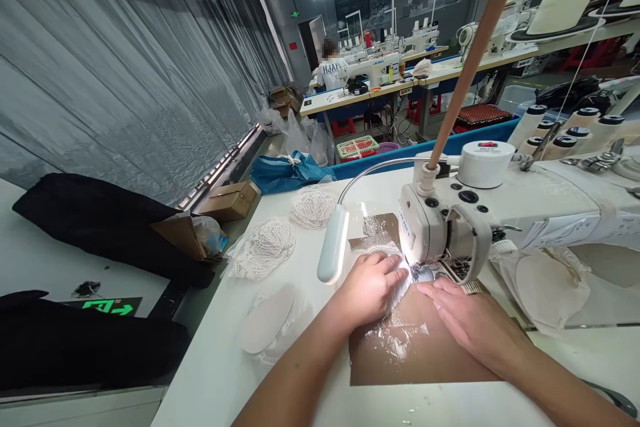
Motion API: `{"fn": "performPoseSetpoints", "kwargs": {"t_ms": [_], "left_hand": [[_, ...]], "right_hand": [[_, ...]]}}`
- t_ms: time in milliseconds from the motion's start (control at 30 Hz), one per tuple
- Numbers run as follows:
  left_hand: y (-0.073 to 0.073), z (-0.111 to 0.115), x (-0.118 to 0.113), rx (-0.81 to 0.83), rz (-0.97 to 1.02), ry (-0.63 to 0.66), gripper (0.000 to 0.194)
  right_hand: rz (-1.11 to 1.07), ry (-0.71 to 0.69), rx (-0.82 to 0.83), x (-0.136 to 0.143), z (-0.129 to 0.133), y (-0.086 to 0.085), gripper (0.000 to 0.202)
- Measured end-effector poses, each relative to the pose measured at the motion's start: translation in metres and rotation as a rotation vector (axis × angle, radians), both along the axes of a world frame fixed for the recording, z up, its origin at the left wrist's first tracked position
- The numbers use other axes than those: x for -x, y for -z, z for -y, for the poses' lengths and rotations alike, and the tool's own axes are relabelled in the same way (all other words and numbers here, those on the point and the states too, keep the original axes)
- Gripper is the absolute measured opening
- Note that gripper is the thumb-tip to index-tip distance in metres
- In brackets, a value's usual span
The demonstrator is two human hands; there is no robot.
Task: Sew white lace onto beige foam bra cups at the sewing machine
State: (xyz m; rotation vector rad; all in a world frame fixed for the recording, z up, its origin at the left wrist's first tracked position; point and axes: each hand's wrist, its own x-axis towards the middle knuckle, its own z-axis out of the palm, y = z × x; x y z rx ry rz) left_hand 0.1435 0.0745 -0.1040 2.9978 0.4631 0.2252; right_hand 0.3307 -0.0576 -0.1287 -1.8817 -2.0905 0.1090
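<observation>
A piece of white lace fabric (pixel 397 288) lies under the needle area of a white sewing machine (pixel 425 223). My left hand (pixel 373 283) rests on this lace, its fingers apart and pressing down just left of the presser foot (pixel 416 272). On the right, my right hand (pixel 463 310) lies with fingers stretched out over the brown board (pixel 415 360), fingertips close to the presser foot. Whether they touch the lace edge I cannot tell. A lit lamp (pixel 334 247) on a bendable neck shines on the spot from the left.
Lace piles (pixel 265 247) and pale oval pieces (pixel 270 320) lie to the left on the white table (pixel 215 373). More oval pieces (pixel 547 287) sit right of the machine. Thread cones (pixel 575 140) stand behind it. A person (pixel 331 70) sits at a far table.
</observation>
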Motion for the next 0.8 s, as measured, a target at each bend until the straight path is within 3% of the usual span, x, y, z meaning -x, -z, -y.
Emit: {"fn": "performPoseSetpoints", "kwargs": {"t_ms": [167,633,800], "left_hand": [[-0.013,0.022,0.002,0.041,-0.049,-0.080,0.030],[0.001,0.028,-0.003,0.047,0.042,-0.023,0.033],[0.000,0.026,0.001,0.107,0.111,0.078,0.026]], "right_hand": [[-0.071,-0.028,-0.071,-0.001,0.002,0.000,0.041],[-0.024,-0.189,-0.001,0.002,0.007,-0.003,0.030],[-0.079,-0.198,0.010,0.000,0.011,-0.001,0.031]]}}
